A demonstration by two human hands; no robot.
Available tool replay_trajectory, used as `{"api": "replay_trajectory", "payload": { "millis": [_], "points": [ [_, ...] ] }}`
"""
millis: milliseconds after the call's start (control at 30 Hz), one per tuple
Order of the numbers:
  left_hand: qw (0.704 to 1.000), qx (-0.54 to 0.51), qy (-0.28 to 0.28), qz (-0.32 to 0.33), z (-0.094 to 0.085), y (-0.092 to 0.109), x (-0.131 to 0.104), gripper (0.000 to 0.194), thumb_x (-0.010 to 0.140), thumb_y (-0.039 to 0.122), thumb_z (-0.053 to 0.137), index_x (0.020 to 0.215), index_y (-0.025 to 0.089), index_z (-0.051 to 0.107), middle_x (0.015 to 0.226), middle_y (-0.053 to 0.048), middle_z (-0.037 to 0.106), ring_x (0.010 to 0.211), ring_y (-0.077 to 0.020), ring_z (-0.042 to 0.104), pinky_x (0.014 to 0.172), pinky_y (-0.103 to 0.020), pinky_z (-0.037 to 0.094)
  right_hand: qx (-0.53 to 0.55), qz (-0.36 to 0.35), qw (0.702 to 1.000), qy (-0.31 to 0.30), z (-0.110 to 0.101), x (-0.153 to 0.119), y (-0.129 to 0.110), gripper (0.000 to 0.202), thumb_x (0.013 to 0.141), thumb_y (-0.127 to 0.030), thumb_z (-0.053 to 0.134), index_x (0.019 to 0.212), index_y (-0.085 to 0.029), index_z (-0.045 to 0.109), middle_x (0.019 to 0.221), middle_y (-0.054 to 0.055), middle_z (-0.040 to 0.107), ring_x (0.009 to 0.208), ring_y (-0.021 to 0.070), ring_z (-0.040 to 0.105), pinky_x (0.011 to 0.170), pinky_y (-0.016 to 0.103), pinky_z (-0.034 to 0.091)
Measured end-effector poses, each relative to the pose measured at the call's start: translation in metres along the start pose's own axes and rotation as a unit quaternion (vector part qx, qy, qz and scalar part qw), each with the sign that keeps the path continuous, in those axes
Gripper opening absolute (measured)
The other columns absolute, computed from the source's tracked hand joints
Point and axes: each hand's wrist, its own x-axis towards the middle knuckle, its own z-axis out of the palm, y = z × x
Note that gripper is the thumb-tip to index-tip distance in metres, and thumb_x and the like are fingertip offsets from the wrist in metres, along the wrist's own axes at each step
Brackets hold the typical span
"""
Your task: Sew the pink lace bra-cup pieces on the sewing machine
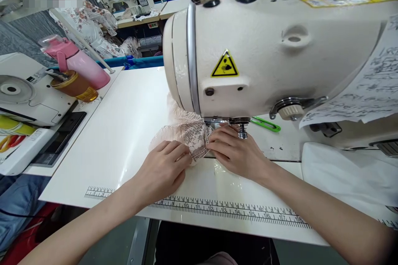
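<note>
Lace piece (186, 132) is lying pinched flat between left hand (161, 169) and right hand (233, 151), both pressing together under the sewing machine (264, 49) head; feeding it straight likely needs steady guiding.

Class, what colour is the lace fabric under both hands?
Pale pink lace fabric, seen best in the head view.

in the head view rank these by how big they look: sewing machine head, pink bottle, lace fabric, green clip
1. sewing machine head, though it sits nearest the camera
2. pink bottle and lace fabric: too alike to rank, and the fabric is partly hidden
3. green clip
</note>
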Motion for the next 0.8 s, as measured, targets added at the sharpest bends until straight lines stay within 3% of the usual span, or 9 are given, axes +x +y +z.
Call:
{"api": "replay_trajectory", "payload": {
  "millis": [167, 267, 367, 433, 467, 533, 600, 700, 800],
  "points": [
    [0.997, 0.034, 0.065, -0.037, 0.006, -0.006, 0.016, 0.025, 0.093, 0.006, 0.037, 0.076, 0.018, 0.051, 0.069, -0.001, 0.057, 0.065, -0.0153, 0.054, 0.057, -0.027, 0.042, 0.01, -0.001, 1.0, 0.017, 0.003, 0.0, 0.002, 0.014, 0.09, -0.013, 0.055, 0.082, -0.02, 0.065, 0.086, -0.002, 0.069, 0.085, 0.0131, 0.057, 0.07, 0.028, 0.039],
    [0.996, -0.029, 0.066, -0.057, 0.006, -0.014, 0.032, 0.027, 0.094, 0.008, 0.029, 0.081, 0.018, 0.05, 0.072, -0.001, 0.059, 0.064, -0.014, 0.055, 0.049, -0.024, 0.038, 0.006, 0.012, 1.0, 0.021, 0.002, 0.0, 0.001, 0.014, 0.089, -0.013, 0.055, 0.081, -0.021, 0.064, 0.084, -0.002, 0.069, 0.082, 0.0131, 0.056, 0.066, 0.028, 0.036],
    [0.997, -0.072, 0.033, -0.009, 0.005, -0.02, 0.044, 0.022, 0.096, 0.028, 0.036, 0.096, 0.017, 0.054, 0.088, -0.005, 0.064, 0.068, -0.0153, 0.06, 0.049, -0.025, 0.042, 0.0, 0.026, 0.999, 0.022, 0.0, 0.0, 0.0, 0.014, 0.089, -0.014, 0.054, 0.082, -0.021, 0.063, 0.084, -0.002, 0.069, 0.076, 0.0124, 0.056, 0.065, 0.029, 0.035],
    [0.998, -0.044, 0.025, 0.038, 0.006, -0.022, 0.047, 0.03, 0.093, 0.042, 0.046, 0.1, 0.015, 0.056, 0.093, -0.008, 0.063, 0.072, -0.018, 0.062, 0.05, -0.026, 0.044, -0.003, 0.032, 0.999, 0.022, -0.001, 0.0, 0.001, 0.015, 0.089, -0.014, 0.052, 0.083, -0.021, 0.063, 0.086, -0.002, 0.069, 0.077, 0.0123, 0.057, 0.067, 0.029, 0.036],
    [0.998, -0.018, 0.028, 0.054, 0.009, -0.023, 0.047, 0.028, 0.093, 0.04, 0.048, 0.099, 0.014, 0.057, 0.092, -0.009, 0.062, 0.074, -0.0188, 0.062, 0.05, -0.026, 0.045, -0.004, 0.034, 0.999, 0.019, -0.001, -0.001, 0.001, 0.015, 0.088, -0.013, 0.052, 0.083, -0.021, 0.063, 0.086, -0.002, 0.069, 0.078, 0.0124, 0.057, 0.068, 0.029, 0.036],
    [0.995, 0.041, 0.053, 0.075, 0.014, -0.025, 0.045, 0.015, 0.093, 0.02, 0.044, 0.091, 0.015, 0.058, 0.084, -0.006, 0.059, 0.071, -0.0174, 0.059, 0.049, -0.025, 0.043, -0.01, 0.039, 0.999, 0.012, -0.001, -0.002, 0.001, 0.016, 0.088, -0.013, 0.05, 0.084, -0.022, 0.063, 0.086, -0.002, 0.069, 0.077, 0.0123, 0.056, 0.069, 0.029, 0.036],
    [0.99, 0.078, 0.08, 0.089, 0.021, -0.026, 0.043, 0.024, 0.089, 0.004, 0.037, 0.082, 0.015, 0.057, 0.075, -0.003, 0.055, 0.064, -0.015, 0.055, 0.047, -0.024, 0.039, -0.017, 0.05, 0.999, 0.006, 0.001, -0.002, 0.001, 0.015, 0.087, -0.014, 0.05, 0.089, -0.021, 0.063, 0.09, -0.002, 0.069, 0.072, 0.012, 0.055, 0.068, 0.03, 0.036],
    [0.985, 0.088, 0.103, 0.105, 0.027, -0.027, 0.039, 0.027, 0.09, 0.0, 0.037, 0.078, 0.015, 0.055, 0.073, -0.001, 0.054, 0.059, -0.0131, 0.051, 0.046, -0.024, 0.038, -0.035, 0.059, 0.998, 0.004, 0.004, 0.001, -0.001, 0.016, 0.088, -0.017, 0.051, 0.1, -0.019, 0.062, 0.102, 0.002, 0.069, 0.073, 0.0131, 0.055, 0.068, 0.031, 0.036],
    [0.985, 0.076, 0.114, 0.102, 0.027, -0.027, 0.039, 0.026, 0.093, 0.003, 0.039, 0.077, 0.015, 0.056, 0.074, -0.002, 0.058, 0.061, -0.0129, 0.053, 0.048, -0.024, 0.041, -0.051, 0.034, 0.998, -0.006, 0.007, 0.004, -0.003, 0.016, 0.089, -0.011, 0.05, 0.094, -0.02, 0.063, 0.101, 0.001, 0.07, 0.083, 0.0137, 0.058, 0.072, 0.029, 0.038]
  ]
}}
